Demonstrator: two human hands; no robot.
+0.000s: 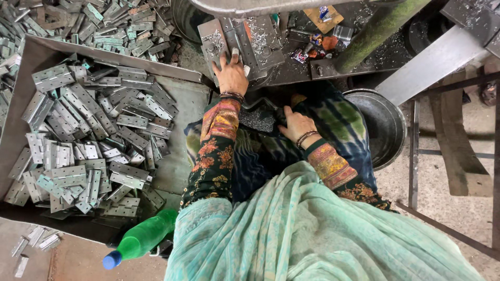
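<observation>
A flat grey metal hinge plate [237, 39] lies on the machine table [291, 73] in the upper middle of the frame, dull and scratched, with small holes and curls of bright metal shavings scattered over it and over the plates beside it. The left hand [232, 73] reaches forward from the lap and rests palm down on this plate, fingers spread flat and pressing rather than curled around anything; one fingertip is wrapped in pale tape. Dark bangles ring the wrist, and the sleeve is dark with orange and red flowers. The right hand [296, 125] sits lower, near the middle of the frame, on the dark tie-dyed cloth of the lap, loosely bent with its fingers pointing toward a dark glittery piece [258, 117] just beside it; whether it grips that piece cannot be told. At the left a large metal tray [177, 104] holds a heap of grey hinges [83, 140]. A green plastic bottle [140, 239] with a blue cap lies at lower left, and a round metal bowl [383, 127] stands at the right.
</observation>
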